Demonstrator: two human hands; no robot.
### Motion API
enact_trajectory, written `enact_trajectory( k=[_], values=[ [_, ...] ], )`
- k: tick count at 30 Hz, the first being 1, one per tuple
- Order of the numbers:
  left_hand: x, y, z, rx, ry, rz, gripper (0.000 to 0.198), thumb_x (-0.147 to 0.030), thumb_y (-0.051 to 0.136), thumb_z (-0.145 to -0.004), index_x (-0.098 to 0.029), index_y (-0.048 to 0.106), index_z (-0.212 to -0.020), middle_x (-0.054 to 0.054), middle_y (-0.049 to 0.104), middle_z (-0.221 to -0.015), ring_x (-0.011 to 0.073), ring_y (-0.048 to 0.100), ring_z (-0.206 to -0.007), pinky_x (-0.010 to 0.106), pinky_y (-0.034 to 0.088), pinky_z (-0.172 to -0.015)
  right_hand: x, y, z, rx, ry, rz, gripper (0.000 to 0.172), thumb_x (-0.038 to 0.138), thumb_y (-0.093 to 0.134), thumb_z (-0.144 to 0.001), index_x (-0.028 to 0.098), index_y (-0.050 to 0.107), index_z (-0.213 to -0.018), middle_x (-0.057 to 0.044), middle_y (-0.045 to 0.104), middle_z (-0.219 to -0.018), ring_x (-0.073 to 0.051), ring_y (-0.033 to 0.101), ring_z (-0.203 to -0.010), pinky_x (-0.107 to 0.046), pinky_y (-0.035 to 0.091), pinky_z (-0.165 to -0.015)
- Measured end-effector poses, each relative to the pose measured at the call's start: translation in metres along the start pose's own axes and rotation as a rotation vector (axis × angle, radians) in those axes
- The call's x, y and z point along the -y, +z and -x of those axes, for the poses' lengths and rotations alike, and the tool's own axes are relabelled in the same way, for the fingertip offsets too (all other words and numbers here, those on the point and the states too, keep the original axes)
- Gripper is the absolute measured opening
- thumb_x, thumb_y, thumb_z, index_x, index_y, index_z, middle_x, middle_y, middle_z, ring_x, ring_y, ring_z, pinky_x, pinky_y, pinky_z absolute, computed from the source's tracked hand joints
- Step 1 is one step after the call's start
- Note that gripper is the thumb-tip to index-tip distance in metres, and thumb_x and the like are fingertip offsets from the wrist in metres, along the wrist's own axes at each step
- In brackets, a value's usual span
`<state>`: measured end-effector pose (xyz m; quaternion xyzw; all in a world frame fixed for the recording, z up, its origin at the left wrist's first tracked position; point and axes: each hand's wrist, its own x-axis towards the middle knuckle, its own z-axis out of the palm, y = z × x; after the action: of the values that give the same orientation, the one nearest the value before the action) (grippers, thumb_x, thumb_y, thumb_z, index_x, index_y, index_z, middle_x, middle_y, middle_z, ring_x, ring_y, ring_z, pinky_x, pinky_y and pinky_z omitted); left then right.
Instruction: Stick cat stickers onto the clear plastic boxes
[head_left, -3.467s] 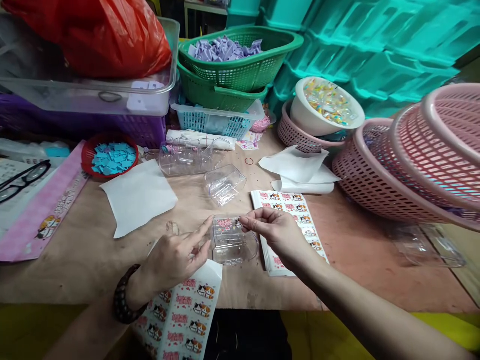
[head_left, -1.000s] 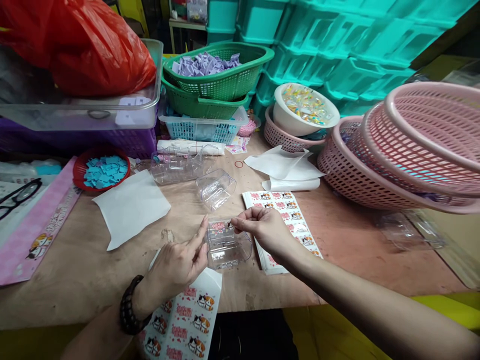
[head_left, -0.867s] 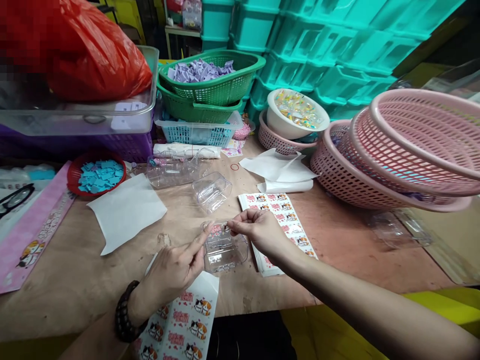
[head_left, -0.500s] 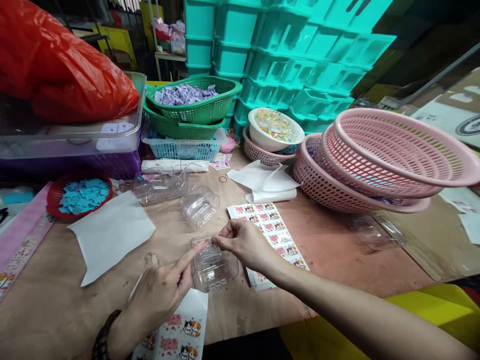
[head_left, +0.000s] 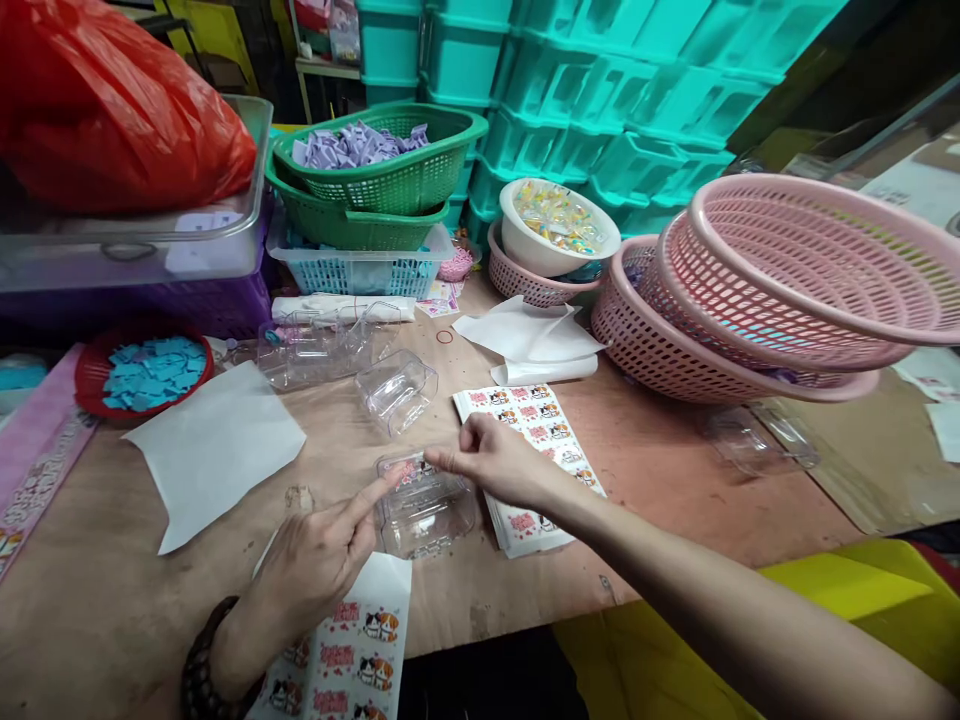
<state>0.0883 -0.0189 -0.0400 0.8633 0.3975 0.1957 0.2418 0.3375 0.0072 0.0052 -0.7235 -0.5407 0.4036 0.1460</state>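
Note:
A clear plastic box (head_left: pixel 426 525) lies opened out on the table in front of me, with a pink sticker (head_left: pixel 405 472) on its far edge. My left hand (head_left: pixel 319 560) points at this sticker, its index fingertip touching it and its other fingers curled, holding nothing. At the sticker's right end, my right hand (head_left: pixel 499 455) has its thumb laid against it and its fingers folded in; I see nothing in them. Under my left wrist is a sticker sheet (head_left: pixel 356 640) with cat-and-dog pictures. A stack of similar sheets (head_left: pixel 551 430) lies partly beneath my right hand.
Further clear boxes (head_left: pixel 397 388) lie beyond. White backing paper (head_left: pixel 217 455) and a red bowl of blue pieces (head_left: pixel 154 372) are on the left. Green baskets (head_left: pixel 375 180), a white bowl (head_left: pixel 559 228) and pink baskets (head_left: pixel 750 330) line the back, before stacked turquoise crates (head_left: pixel 562 100).
My right thumb and fingers have parted from their pinch, and the thumb now lies on the sticker. My left fingertip stays on it. The camera view has tilted slightly downward.

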Motion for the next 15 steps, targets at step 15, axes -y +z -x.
enact_trajectory(
  k=[15],
  values=[
    [0.007, -0.001, -0.004, 0.056, -0.072, 0.064, 0.047, -0.032, 0.036, -0.099, -0.031, 0.052, -0.143, -0.001, 0.066, -0.132, 0.0185, 0.066, -0.118, 0.025, 0.056, -0.095, -0.032, 0.036, 0.04, -0.624, -1.21, 0.78, 0.032, 0.008, 0.04, -0.096, 0.017, 0.054, -0.069, -0.007, 0.069, -0.087, -0.016, 0.053, -0.07, -0.032, 0.034, -0.062]
  ],
)
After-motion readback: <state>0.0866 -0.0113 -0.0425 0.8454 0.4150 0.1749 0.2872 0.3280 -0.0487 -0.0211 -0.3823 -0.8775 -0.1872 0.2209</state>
